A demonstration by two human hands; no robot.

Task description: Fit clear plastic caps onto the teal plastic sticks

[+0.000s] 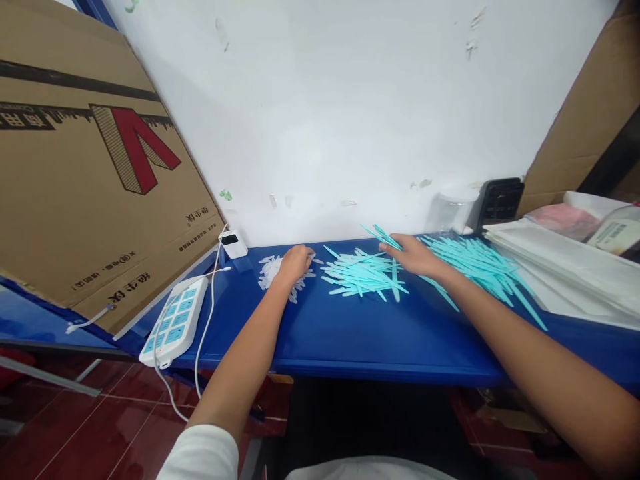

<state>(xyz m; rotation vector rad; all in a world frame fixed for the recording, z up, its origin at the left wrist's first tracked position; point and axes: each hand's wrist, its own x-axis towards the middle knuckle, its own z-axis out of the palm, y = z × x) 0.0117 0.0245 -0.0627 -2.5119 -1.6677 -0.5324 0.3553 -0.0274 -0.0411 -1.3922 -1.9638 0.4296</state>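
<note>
My left hand point(296, 263) is at a small heap of short translucent whitish plastic pieces point(271, 272). Its fingers are curled together, and what they pinch, if anything, is hidden. My right hand point(411, 253) is closed around several thin turquoise pointed sticks point(380, 235), whose tips stick out to the left past the fingers. Below and left of it lies a loose pile of turquoise sticks point(361, 273), some with pale ends. A second, larger pile of turquoise sticks point(475, 263) spreads to the right, partly behind my right forearm.
On the blue table point(345, 340), a white power strip point(176, 320) with cables and a small white device point(233, 244) stand left. A large cardboard box point(100, 167) leans there. At right are a clear jar point(449, 212), a black object point(500, 200) and white bags point(570, 260). A white wall point(340, 120) rises behind.
</note>
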